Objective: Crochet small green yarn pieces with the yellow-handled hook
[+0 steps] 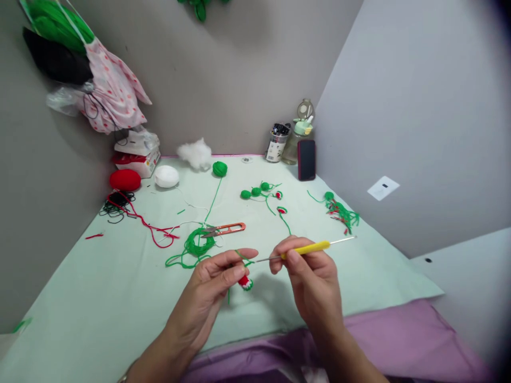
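My left hand (217,279) pinches a small crocheted piece (245,282) in red, white and green, with green yarn running over its raised index finger. My right hand (311,271) grips a crochet hook by its yellow handle (309,249). The hook's thin metal tip points left and meets the green yarn at my left fingertips. Just beyond my left hand lie a loose coil of green yarn (195,242) and orange-handled thread snips (231,229). A green strand leads from the coil area back to a green yarn ball (219,169).
Red yarn (125,180), white yarn (166,176) and white stuffing (196,154) sit at the back left. Small green crocheted pieces (256,192) lie mid-table. A phone (306,160), a pen cup (276,144) and a bottle (293,143) stand behind; green-red scraps (343,214) lie right.
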### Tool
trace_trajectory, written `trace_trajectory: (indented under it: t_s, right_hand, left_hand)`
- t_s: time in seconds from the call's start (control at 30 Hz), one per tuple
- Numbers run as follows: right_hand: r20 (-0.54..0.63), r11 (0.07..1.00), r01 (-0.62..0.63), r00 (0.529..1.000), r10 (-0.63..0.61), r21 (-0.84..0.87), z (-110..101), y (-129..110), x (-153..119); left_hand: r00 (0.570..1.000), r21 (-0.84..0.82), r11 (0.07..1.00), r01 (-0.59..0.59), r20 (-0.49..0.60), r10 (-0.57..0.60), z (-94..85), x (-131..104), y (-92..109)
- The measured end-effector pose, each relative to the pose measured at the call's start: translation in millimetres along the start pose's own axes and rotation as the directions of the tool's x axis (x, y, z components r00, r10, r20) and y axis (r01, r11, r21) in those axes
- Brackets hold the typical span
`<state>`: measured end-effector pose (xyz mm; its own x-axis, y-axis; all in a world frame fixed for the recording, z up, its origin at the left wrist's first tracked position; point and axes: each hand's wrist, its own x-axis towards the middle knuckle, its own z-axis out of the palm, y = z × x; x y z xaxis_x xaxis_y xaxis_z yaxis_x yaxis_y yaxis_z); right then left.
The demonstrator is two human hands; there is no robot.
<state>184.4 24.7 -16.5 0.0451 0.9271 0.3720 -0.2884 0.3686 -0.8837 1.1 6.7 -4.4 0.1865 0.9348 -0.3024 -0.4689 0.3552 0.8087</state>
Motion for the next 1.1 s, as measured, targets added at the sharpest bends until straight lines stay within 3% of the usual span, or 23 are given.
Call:
trace_trajectory:
  t_s: [0.1,0.3,0.43,0.53,0.6,0.63,0.7,0.77,0.9,1.0,1.1]
  right_hand:
    - [0.029,1.000,-0.014,0.999,0.013,0.022,2,-1,-1]
    - [0.168,0.962,0.186,0.974,-0.153,-0.202,10,-1,-6]
    - [0.183,0.915,0.267,0.958,-0.219,-0.303,9,-1,-10]
    - [0.325,0.721,0.464,0.884,-0.336,-0.515,6,0,-16]
    - [0.442,0.544,0.584,0.812,-0.381,-0.603,4,0,-19]
    - [0.465,0.497,0.606,0.795,-0.389,-0.620,4,1,-21]
    - [0.417,0.549,0.578,0.816,-0.401,-0.603,4,1,-21]
    - [0.284,0.702,0.480,0.877,-0.387,-0.526,4,0,-19]
    - [0.066,0.944,0.217,0.976,-0.207,-0.249,2,-3,-9]
    - [-0.008,0.999,0.031,0.999,-0.031,-0.021,0,-3,0]
    - [0.005,0.999,-0.043,0.999,0.043,0.019,1,-3,1]
  left_hand:
    - [0.998,0.037,0.998,-0.055,-0.010,0.055,6.5,-2,-1]
    - [0.995,0.067,0.994,-0.085,0.054,0.082,12.1,1,-7]
    - [0.994,0.047,0.993,-0.108,-0.007,0.108,9.4,5,-10]
    - [0.992,-0.029,0.993,-0.118,-0.040,0.117,10.4,7,-14]
    - [0.997,-0.097,0.993,-0.070,-0.023,0.068,11.3,8,-15]
    - [0.999,-0.127,0.991,-0.033,0.002,0.033,11.2,9,-15]
    - [0.999,-0.165,0.986,0.030,0.043,-0.023,9.9,9,-13]
    - [0.998,-0.164,0.985,0.054,0.044,-0.047,7.3,9,-11]
    - [1.000,-0.091,0.995,0.026,0.019,-0.025,3.5,8,-6]
    - [1.000,-0.045,0.999,0.007,0.025,-0.006,3.0,6,-5]
    - [0.998,0.021,0.998,-0.065,0.001,0.065,4.1,5,-7]
